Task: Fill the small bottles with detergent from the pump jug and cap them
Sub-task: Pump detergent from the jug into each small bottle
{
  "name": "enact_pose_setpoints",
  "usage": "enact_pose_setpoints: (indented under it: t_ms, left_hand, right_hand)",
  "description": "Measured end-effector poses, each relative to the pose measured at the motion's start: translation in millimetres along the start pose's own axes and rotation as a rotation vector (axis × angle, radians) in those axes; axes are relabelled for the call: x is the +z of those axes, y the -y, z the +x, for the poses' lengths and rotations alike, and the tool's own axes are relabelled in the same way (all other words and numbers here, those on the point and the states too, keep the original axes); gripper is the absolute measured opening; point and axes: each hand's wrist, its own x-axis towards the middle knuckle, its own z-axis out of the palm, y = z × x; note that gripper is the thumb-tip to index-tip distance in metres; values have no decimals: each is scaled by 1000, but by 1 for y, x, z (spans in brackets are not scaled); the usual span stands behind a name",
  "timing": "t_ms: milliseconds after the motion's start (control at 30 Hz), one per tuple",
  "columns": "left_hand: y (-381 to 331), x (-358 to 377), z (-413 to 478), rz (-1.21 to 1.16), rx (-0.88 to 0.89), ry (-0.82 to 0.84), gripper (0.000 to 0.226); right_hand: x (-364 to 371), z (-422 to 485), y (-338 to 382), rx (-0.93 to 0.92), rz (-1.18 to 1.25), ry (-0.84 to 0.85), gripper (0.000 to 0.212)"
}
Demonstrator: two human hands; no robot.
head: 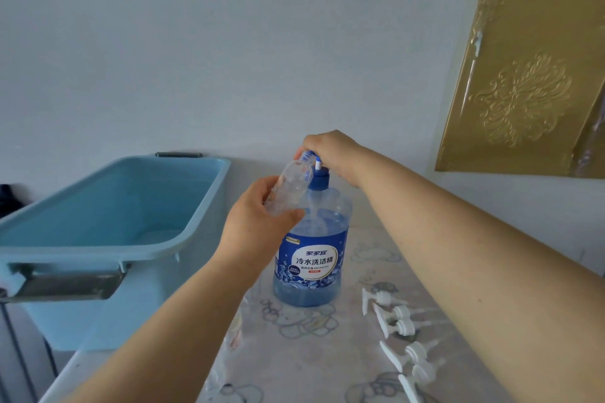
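A large clear jug (312, 258) of blue detergent stands on the table, with a blue collar and a pump on top. My right hand (330, 154) rests over the pump head, covering it. My left hand (258, 219) grips a small clear bottle (291, 185), tilted so its mouth sits up under the pump spout. The small bottle looks empty. Several white pump caps (397, 325) lie loose on the table to the right of the jug.
A light blue plastic tub (108, 239) with grey handles sits left of the jug. More clear bottles (229, 350) lie near the table's front, partly behind my left forearm. A gold embossed panel (523, 69) leans on the wall at right.
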Motion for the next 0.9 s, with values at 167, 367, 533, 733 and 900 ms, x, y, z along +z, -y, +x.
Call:
enact_pose_setpoints:
  t_ms: [167,367,533,733,900]
  left_hand:
    - [8,6,-4,-5,-27,12,33]
    - [10,5,-6,-14,-48,16,33]
    - [-3,2,-4,-21,-25,22,31]
    - [-3,3,-3,-31,-25,14,30]
    - [3,5,-3,-23,-51,-3,31]
  right_hand:
    - [4,1,-7,43,20,-3,30]
    - [9,0,-11,-2,-119,25,25]
    - [-5,-2,-1,-149,-365,16,29]
    - [-5,-5,2,-250,-607,76,41]
    - [1,8,-10,-276,-624,72,15]
